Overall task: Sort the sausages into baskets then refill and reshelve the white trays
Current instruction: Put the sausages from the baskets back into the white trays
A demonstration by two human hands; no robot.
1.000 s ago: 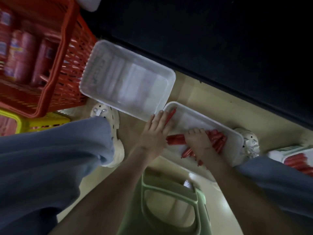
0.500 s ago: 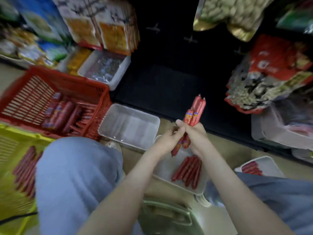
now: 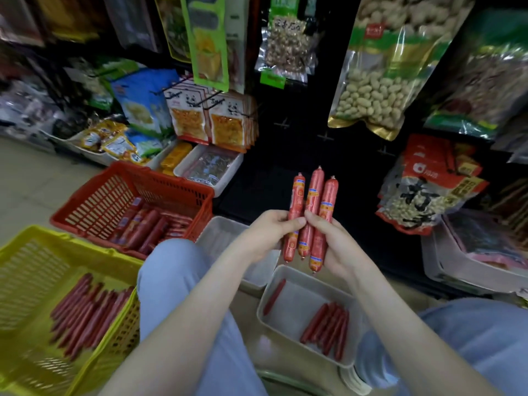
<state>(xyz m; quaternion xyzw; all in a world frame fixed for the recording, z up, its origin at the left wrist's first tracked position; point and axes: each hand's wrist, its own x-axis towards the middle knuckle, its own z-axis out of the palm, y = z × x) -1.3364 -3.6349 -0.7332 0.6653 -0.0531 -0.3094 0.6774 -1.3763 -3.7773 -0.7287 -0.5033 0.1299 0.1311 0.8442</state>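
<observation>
Sausages lie nearest to us in the white tray (image 3: 288, 332) on the floor between our knees: a tight row of thin ones (image 3: 325, 330) along its right side and a single thin one (image 3: 275, 296) apart at the upper left. To our left, the yellow basket (image 3: 34, 270) holds a loose pile of thin red sausages (image 3: 85, 312) gathered towards its near right side. Above the tray we hold three thicker sausages (image 3: 310, 221) upright in a fan, touching side by side, each with a labelled band. Our left hand (image 3: 265, 235) closes its fingers on the left sausage, thumb pressing across the front; our right hand (image 3: 334, 247) curls around the lower half of the other two. Behind our hands sits a second white tray (image 3: 220, 235), partly hidden by our left knee; we cannot tell whether anything is in it. Further left, the red basket (image 3: 114, 190) contains thicker red sausages (image 3: 148, 227) lying along its near side. Beyond it, shelf bins (image 3: 208, 170) hold wrapped snacks, and bags of peanuts (image 3: 380, 81) hang above.
</observation>
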